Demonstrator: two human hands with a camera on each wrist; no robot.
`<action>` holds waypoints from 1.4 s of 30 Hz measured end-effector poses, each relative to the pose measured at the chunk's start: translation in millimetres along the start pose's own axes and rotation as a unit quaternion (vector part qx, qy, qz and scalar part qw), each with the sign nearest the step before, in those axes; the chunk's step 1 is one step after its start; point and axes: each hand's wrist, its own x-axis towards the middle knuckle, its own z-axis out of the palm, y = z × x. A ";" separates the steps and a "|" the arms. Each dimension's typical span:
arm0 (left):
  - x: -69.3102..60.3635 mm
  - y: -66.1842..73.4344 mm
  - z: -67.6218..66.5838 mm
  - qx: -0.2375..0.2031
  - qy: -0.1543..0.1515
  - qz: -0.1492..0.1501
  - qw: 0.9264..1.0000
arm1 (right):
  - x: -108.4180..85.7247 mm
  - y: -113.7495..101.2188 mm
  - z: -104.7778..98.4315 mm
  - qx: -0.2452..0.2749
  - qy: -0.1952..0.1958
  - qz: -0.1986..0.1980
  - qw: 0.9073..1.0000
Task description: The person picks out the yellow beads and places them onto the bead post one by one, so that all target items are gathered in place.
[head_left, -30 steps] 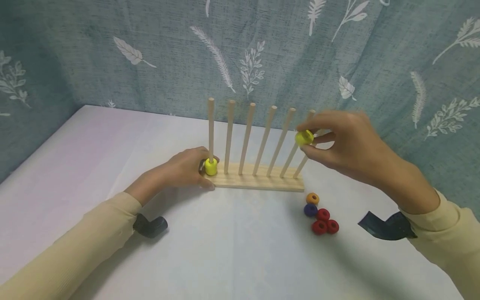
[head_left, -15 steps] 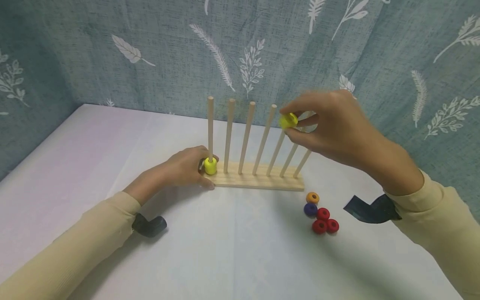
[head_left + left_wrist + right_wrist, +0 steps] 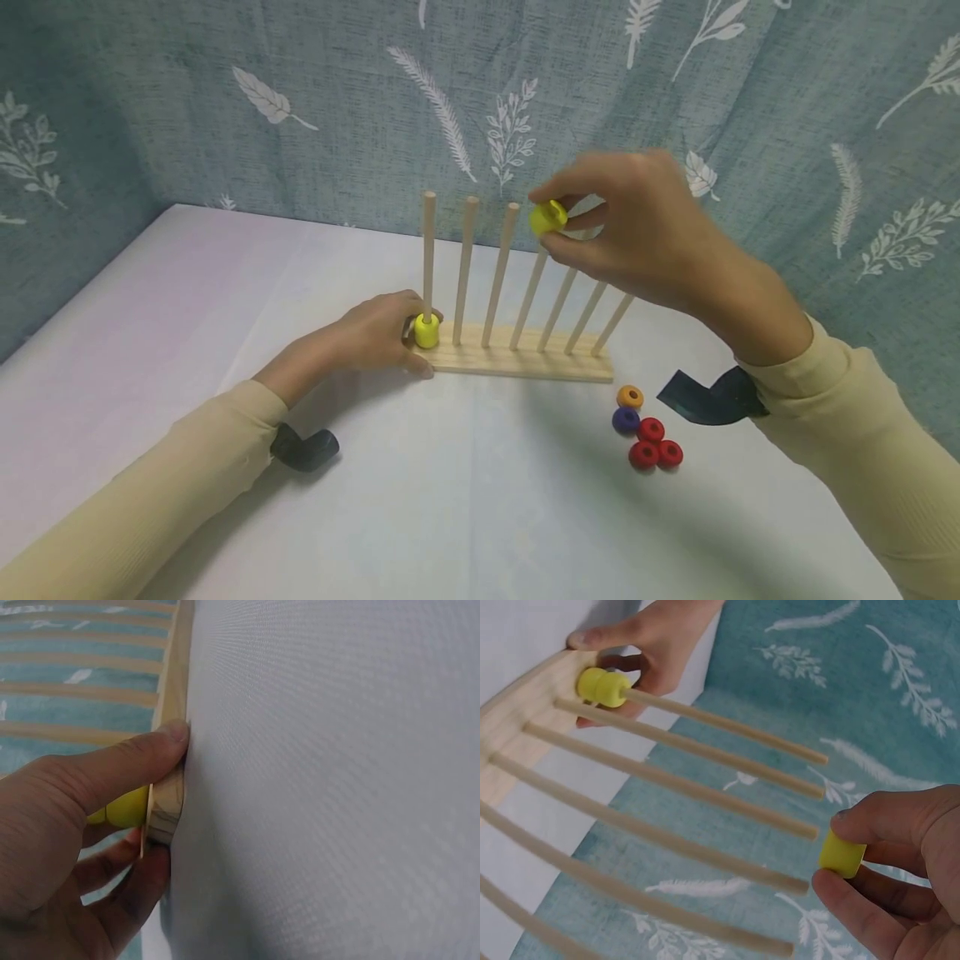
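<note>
A wooden peg rack (image 3: pixel 517 362) with several upright rods stands on the table. My left hand (image 3: pixel 375 333) grips the left end of its base, thumb (image 3: pixel 154 754) on the front edge and fingers behind. Yellow beads (image 3: pixel 604 687), seemingly two stacked, sit at the foot of the leftmost rod (image 3: pixel 428 254), beside that hand. Between thumb and fingertips my right hand (image 3: pixel 637 225) pinches another yellow bead (image 3: pixel 548 217). It is held in the air near the top of the fourth rod from the left, whose tip is hidden in the head view.
Right of the rack's front lie an orange bead (image 3: pixel 630 397), a dark blue bead (image 3: pixel 626 420) and three red beads (image 3: pixel 651 430), grouped together on the white table (image 3: pixel 375 517). A teal curtain (image 3: pixel 337 158) with white leaves hangs behind. Dark straps stick out at both sleeves.
My right hand has moved left and up with the yellow bead, passing from the right-hand rods toward the middle ones. The left hand keeps its grip on the rack's base.
</note>
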 end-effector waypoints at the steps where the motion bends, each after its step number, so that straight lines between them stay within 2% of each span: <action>1: -0.1 -0.1 0.2 0.000 0.000 0.001 1.000 | 2.2 -0.6 0.6 0.000 0.000 -0.002 1.000; 10: 0.0 1.3 0.7 -0.002 -0.001 -0.003 1.000 | 20.1 -8.1 4.0 -0.008 -0.005 -0.011 1.000; 18: 0.2 -0.7 0.3 0.003 -0.001 0.000 1.000 | 38.2 -15.6 9.3 -0.015 -0.010 -0.035 0.999; 23: -0.3 0.1 -0.4 0.000 0.000 0.000 1.000 | 50.2 -22.4 13.6 -0.026 -0.023 -0.029 0.999; 27: -0.2 1.6 -0.6 -0.001 -0.004 -0.003 1.000 | 58.1 -26.7 17.8 -0.015 -0.040 -0.016 0.999; 36: 2.2 2.5 0.4 -0.003 -0.016 -0.012 1.000 | 70.1 -26.6 25.5 -0.002 -0.059 -0.004 0.998; 42: -0.3 -0.2 -0.3 -0.005 -0.012 -0.014 1.000 | 78.8 -30.3 32.7 -0.007 -0.075 -0.002 0.997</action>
